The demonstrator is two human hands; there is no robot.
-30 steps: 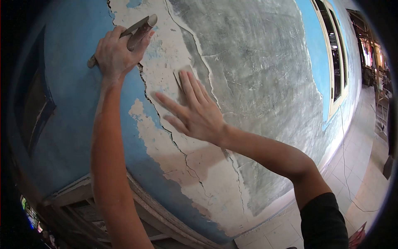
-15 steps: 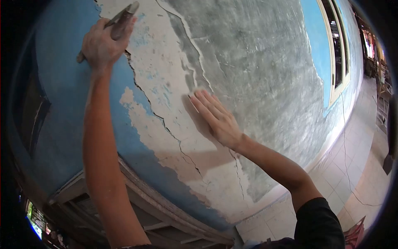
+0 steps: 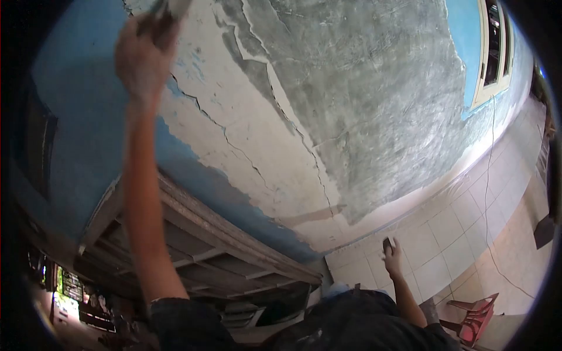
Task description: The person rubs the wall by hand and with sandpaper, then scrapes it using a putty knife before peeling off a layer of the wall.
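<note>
High at the upper left, my left hand (image 3: 143, 58) is closed around a scraper-like hand tool (image 3: 170, 14) in front of the wall. The tool is blurred and partly cut off by the frame's top edge. My right hand (image 3: 394, 260) is low and away from the wall, above the tiled floor, with a small dark object (image 3: 387, 244) between thumb and fingers; its kind cannot be made out. The wall (image 3: 240, 134) has a bare whitish strip with long cracks, between blue paint (image 3: 76, 117) and grey plaster (image 3: 363, 105).
A wooden panelled frame (image 3: 216, 234) juts out at lower left. A window (image 3: 494, 52) is at upper right, with a thin cable (image 3: 487, 193) running down across the floor tiles (image 3: 451, 228). A red chair (image 3: 477, 319) stands at lower right.
My right hand has come off the cracked wall and dropped to the lower right. My left hand stays high with the tool, slightly higher in view. The view has tilted down.
</note>
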